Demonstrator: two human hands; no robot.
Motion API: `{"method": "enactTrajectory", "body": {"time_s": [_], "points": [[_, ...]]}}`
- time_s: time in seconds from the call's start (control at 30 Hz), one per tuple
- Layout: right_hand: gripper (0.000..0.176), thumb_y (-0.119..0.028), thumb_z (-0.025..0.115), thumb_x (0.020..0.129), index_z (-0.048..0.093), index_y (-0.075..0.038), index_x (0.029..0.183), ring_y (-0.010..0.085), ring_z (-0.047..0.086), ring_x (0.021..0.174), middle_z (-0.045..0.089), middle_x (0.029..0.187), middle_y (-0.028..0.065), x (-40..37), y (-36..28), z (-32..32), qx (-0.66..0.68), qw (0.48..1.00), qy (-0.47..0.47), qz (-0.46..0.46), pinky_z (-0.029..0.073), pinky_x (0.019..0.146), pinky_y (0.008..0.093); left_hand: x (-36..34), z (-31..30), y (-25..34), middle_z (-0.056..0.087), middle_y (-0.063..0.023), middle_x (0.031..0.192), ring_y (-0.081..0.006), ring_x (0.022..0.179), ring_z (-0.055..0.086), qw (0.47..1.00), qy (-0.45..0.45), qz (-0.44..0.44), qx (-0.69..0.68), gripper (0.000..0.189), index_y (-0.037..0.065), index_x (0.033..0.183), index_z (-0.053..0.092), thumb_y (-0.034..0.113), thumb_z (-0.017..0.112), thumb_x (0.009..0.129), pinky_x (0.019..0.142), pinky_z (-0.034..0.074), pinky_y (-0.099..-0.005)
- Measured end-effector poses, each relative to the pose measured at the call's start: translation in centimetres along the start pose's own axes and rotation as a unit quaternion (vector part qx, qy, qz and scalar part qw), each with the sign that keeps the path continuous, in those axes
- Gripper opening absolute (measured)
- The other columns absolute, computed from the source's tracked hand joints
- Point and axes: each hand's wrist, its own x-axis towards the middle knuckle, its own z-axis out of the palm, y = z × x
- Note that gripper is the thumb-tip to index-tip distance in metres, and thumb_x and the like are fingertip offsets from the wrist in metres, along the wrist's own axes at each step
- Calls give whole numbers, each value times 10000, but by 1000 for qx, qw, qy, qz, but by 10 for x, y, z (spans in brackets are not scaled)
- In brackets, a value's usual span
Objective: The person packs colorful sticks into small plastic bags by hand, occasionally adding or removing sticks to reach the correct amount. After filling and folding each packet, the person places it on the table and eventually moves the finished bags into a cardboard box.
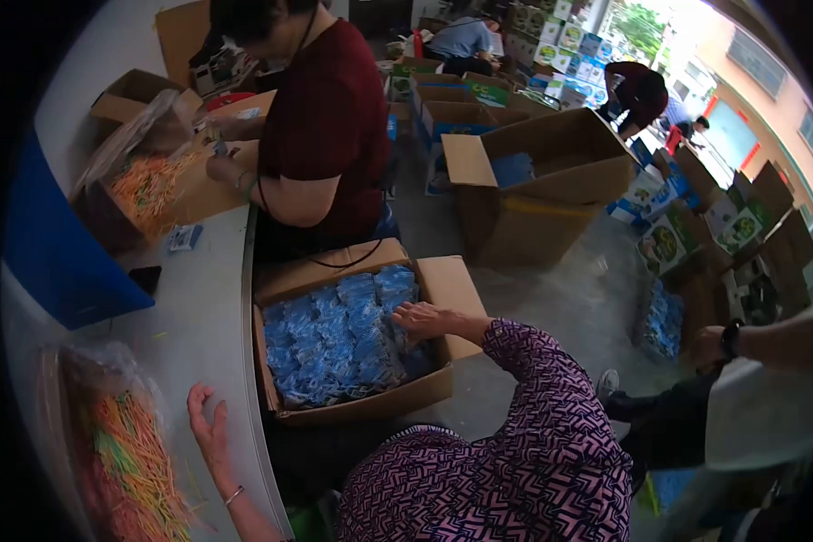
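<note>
My right hand (417, 319) rests on the right side of the blue packets (339, 339), which lie in rows in an open cardboard box (370, 411). Its fingers are bent over the packets, and whether they grip one cannot be made out. Above the table (199, 312), my left hand (210, 429) is held with its fingers apart and nothing in it. Left of that hand stands a plastic-lined box with many thin orange, yellow and green sticks (135, 456).
A co-worker (334, 135) in a dark red shirt stands beyond the box, near more coloured sticks (149, 185). A blue panel (63, 244) and a dark phone (144, 278) are at left. A large carton (537, 217) stands behind; another person's arm (777, 341) is at right.
</note>
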Motion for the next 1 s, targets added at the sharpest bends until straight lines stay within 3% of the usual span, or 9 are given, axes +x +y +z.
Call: {"method": "enactTrajectory", "body": {"time_s": [0.17, 0.37, 0.47, 0.53, 0.7, 0.87, 0.93, 0.97, 1.0], "points": [[560, -273, 760, 665, 447, -24, 1058, 283, 480, 942, 492, 973, 137, 1, 4, -2, -3, 999, -6, 49, 449, 786, 377, 3, -4, -13, 522, -88, 1099, -193, 1032, 481, 1000, 10, 8, -14, 463, -13, 1203, 469, 98, 625, 782, 953, 348, -316], [546, -335, 742, 661, 516, -50, 1068, 297, 425, 1074, 485, 1122, 151, 10, -17, -15, -171, 984, 16, 55, 334, 919, 471, 4, -4, -22, 531, -76, 1070, -176, 1011, 486, 1000, 24, 16, -10, 415, -14, 1172, 486, 73, 616, 787, 939, 360, -303], [529, -306, 693, 726, 522, -42, 1151, 352, 326, 1237, 390, 1319, 185, 7, -31, -12, -267, 961, 70, 18, 283, 990, 502, 0, -3, -18, 534, -71, 1057, -175, 1003, 489, 999, 26, 16, -14, 409, -13, 1165, 489, 74, 617, 787, 933, 365, -297], [492, -299, 641, 771, 519, -47, 1176, 380, 217, 1319, 269, 1426, 189, 4, -27, 7, -256, 963, 25, 83, 235, 1028, 525, -1, 1, -5, 534, -69, 1049, -175, 999, 490, 999, 37, -13, -32, 403, -3, 1160, 497, 82, 620, 785, 931, 365, -296], [624, -408, 666, 720, 494, -54, 1205, 387, 236, 1309, 268, 1418, 206, 12, -21, 9, -277, 957, 21, 79, 247, 1017, 544, -4, -6, 16, 512, -62, 1065, -175, 1037, 466, 999, 6, -35, -40, 434, 10, 1185, 470, 92, 623, 787, 944, 346, -297], [805, -431, 724, 609, 441, -49, 1259, 383, 315, 1261, 290, 1400, 208, 28, -44, -45, -280, 938, -156, 128, 271, 990, 565, -18, -30, 38, 498, -59, 1093, -180, 1088, 445, 1000, -28, -1, -5, 465, 7, 1203, 440, 77, 627, 783, 956, 333, -300], [907, -528, 717, 612, 371, -93, 1329, 388, 325, 1258, 286, 1408, 206, 40, -41, -51, -334, 924, -138, 123, 271, 1004, 552, -41, -39, 70, 526, -60, 1077, -178, 1059, 477, 999, 2, 16, 36, 421, 7, 1177, 466, 57, 622, 788, 940, 358, -307], [901, -502, 724, 625, 353, -99, 1340, 394, 328, 1256, 283, 1405, 219, 49, 8, 11, -441, 891, 85, 64, 272, 1002, 557, -57, -40, 98, 545, -60, 1062, -174, 1036, 500, 999, 17, 8, 49, 386, 7, 1156, 486, 47, 615, 794, 925, 376, -311], [848, -451, 726, 648, 367, -101, 1332, 405, 323, 1259, 284, 1406, 217, 52, -27, -39, -360, 930, -35, 61, 286, 993, 555, -74, -42, 117, 563, -61, 1053, -182, 1012, 523, 999, 8, 5, 49, 344, 14, 1133, 507, 56, 610, 807, 910, 395, -319]]}}
